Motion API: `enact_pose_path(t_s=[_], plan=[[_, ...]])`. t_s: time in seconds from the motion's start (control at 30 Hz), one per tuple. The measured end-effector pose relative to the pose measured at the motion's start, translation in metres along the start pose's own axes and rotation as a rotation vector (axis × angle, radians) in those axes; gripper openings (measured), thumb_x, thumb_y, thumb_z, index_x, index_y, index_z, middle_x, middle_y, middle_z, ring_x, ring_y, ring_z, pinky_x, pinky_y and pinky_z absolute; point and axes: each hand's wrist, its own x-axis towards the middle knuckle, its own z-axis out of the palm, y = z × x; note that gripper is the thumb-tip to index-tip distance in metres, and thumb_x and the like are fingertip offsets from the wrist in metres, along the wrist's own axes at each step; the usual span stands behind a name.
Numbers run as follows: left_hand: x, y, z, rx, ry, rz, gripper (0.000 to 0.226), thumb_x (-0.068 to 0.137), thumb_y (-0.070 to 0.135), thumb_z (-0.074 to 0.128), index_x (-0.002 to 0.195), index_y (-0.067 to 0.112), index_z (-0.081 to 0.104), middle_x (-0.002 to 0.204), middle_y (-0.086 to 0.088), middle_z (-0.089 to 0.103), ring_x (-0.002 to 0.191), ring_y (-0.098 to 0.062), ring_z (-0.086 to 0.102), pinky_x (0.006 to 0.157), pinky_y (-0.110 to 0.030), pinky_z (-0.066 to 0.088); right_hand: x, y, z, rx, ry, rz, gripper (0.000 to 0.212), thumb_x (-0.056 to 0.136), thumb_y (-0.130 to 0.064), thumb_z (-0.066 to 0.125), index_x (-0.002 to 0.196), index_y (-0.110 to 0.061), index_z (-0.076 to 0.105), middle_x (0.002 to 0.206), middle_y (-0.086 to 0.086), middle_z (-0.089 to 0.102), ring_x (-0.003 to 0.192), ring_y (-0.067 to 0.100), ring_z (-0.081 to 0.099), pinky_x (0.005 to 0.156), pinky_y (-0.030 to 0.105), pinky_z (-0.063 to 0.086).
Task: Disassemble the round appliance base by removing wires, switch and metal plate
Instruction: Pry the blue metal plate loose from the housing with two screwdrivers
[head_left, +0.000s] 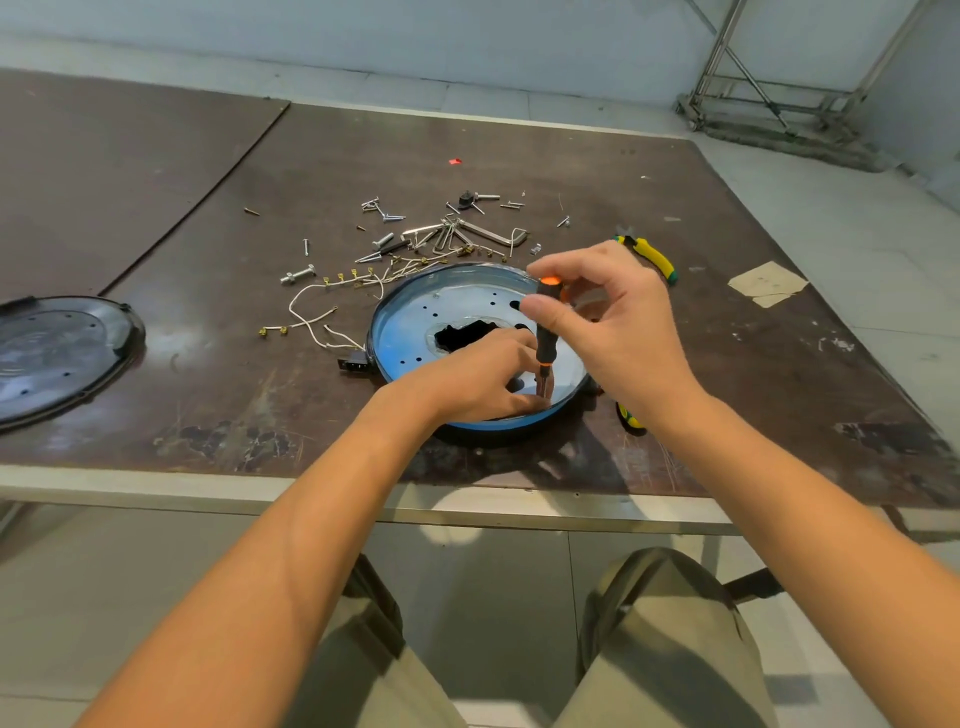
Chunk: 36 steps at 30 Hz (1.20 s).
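The round appliance base (415, 322) lies on the brown table, its shiny metal plate (457, 304) facing up with a ragged hole in the middle. My right hand (602, 322) pinches the orange-capped top of a black screwdriver (545, 343) that stands upright on the plate's near side. My left hand (483, 379) rests inside the base with its fingertips around the screwdriver's tip. White wires (311, 317) with brass terminals trail off the base's left side. A black switch block (356, 361) sits against the left rim.
Loose screws, bolts and hex keys (447, 234) lie behind the base. Yellow-handled pliers (652, 257) sit at the right, another yellow tool (629, 418) near my right wrist. A black round cover (57, 353) lies at the far left. The table's front edge (208, 491) is near.
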Motion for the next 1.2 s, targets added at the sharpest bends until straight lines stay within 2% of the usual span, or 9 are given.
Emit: enact_pose_path(t_s=[0.2,0.37,0.57,0.73,0.9,0.97,1.07,1.13,1.2], plan=[[0.004,0.001,0.001,0.004,0.0,0.0,0.03,0.092,0.034,0.068,0.114,0.014,0.069,0.126,0.0,0.055,0.107,-0.017,0.057,0.095,-0.038,0.053,0.005,-0.001,0.003,0.007,-0.035,0.046,0.03,0.101,-0.001,0.058,0.127,-0.01,0.069,0.113,0.002,0.072,0.106,0.018,0.069,0.096,0.041,0.057],[0.002,-0.001,0.001,0.028,-0.002,-0.001,0.017,0.092,0.038,0.069,0.103,0.024,0.069,0.126,0.003,0.054,0.107,-0.015,0.055,0.096,-0.039,0.052,0.001,0.0,0.003,-0.022,0.042,0.017,0.024,0.091,-0.018,0.08,0.114,-0.016,0.073,0.102,0.004,0.069,0.091,0.013,0.066,0.084,0.033,0.057],[0.003,-0.001,0.001,0.034,0.007,0.017,0.022,0.092,0.036,0.068,0.107,0.021,0.072,0.128,0.0,0.056,0.115,-0.014,0.05,0.1,-0.038,0.049,0.01,0.006,-0.005,0.07,-0.035,0.079,0.031,0.099,0.005,0.056,0.124,-0.006,0.069,0.11,0.01,0.074,0.101,0.021,0.073,0.094,0.044,0.06],[0.003,-0.001,0.001,0.039,-0.003,-0.003,0.022,0.092,0.037,0.069,0.107,0.021,0.072,0.129,0.0,0.055,0.114,-0.017,0.052,0.099,-0.041,0.049,0.005,0.003,-0.004,-0.008,-0.004,0.008,0.023,0.093,-0.013,0.077,0.115,-0.018,0.073,0.109,0.004,0.066,0.096,0.014,0.067,0.086,0.03,0.058],[0.002,-0.001,0.001,0.04,0.008,0.009,0.025,0.092,0.037,0.067,0.108,0.018,0.071,0.127,0.001,0.055,0.113,-0.016,0.052,0.099,-0.039,0.049,0.007,0.001,-0.001,0.027,-0.032,0.046,0.031,0.097,-0.001,0.066,0.127,-0.008,0.068,0.112,0.002,0.071,0.104,0.017,0.07,0.095,0.037,0.059],[0.003,-0.001,0.001,0.048,0.006,0.011,0.026,0.092,0.038,0.067,0.108,0.018,0.07,0.125,0.002,0.055,0.111,-0.016,0.053,0.097,-0.04,0.05,0.007,0.001,0.0,0.024,-0.032,0.06,0.027,0.098,-0.004,0.064,0.124,-0.01,0.07,0.112,0.003,0.07,0.105,0.019,0.069,0.096,0.04,0.059],[0.003,-0.001,0.001,0.053,0.001,0.007,0.023,0.092,0.039,0.068,0.105,0.021,0.07,0.124,0.002,0.055,0.111,-0.017,0.053,0.096,-0.041,0.051,0.005,0.002,-0.001,-0.015,0.0,0.023,0.021,0.094,-0.018,0.076,0.114,-0.017,0.072,0.109,0.004,0.068,0.098,0.012,0.067,0.09,0.03,0.057],[0.003,-0.001,0.001,0.046,0.001,0.015,0.02,0.092,0.038,0.068,0.104,0.022,0.071,0.125,0.002,0.055,0.112,-0.016,0.053,0.098,-0.04,0.05,0.006,0.004,-0.003,0.007,0.014,0.024,0.021,0.093,-0.013,0.077,0.113,-0.014,0.072,0.104,0.006,0.07,0.092,0.012,0.069,0.087,0.032,0.059],[0.003,-0.001,0.001,0.027,0.007,0.025,0.018,0.092,0.036,0.069,0.103,0.022,0.072,0.124,0.002,0.056,0.11,-0.014,0.053,0.098,-0.038,0.05,0.009,0.007,-0.004,0.063,-0.003,0.056,0.024,0.097,0.001,0.067,0.119,-0.008,0.071,0.106,0.008,0.072,0.096,0.016,0.072,0.092,0.038,0.061]])
